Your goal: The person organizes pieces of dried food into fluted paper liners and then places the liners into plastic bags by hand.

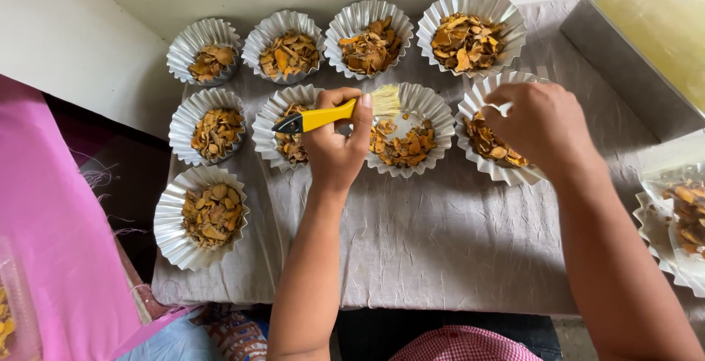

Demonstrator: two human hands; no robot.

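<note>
A: Left hand [334,137] is wrapped tight around the yellow-handled brush [330,115], bristles pointing right and hovering over the middle foil cup [411,130] of dried orange chips.

B: And the right hand [543,126] is closed on the rim of the neighbouring foil cup [499,137], pinching the crinkled edge, thumb side hidden from us.

A: Risky spot, I'd say. That foil is thin; squeeze the rim too hard and it could buckle, tipping chips onto the grey cloth [440,243].

B: The brush too. The bristles sit just above the chips, the handle lies across the next cup on the left [283,130], and a sweep too low could flick pieces out.

A: So the brush lies crosswise in the fist, black end poking out left, bristles out past the thumb.

B: Meanwhile the metal tray [624,60] at the far right stands well apart.
</note>
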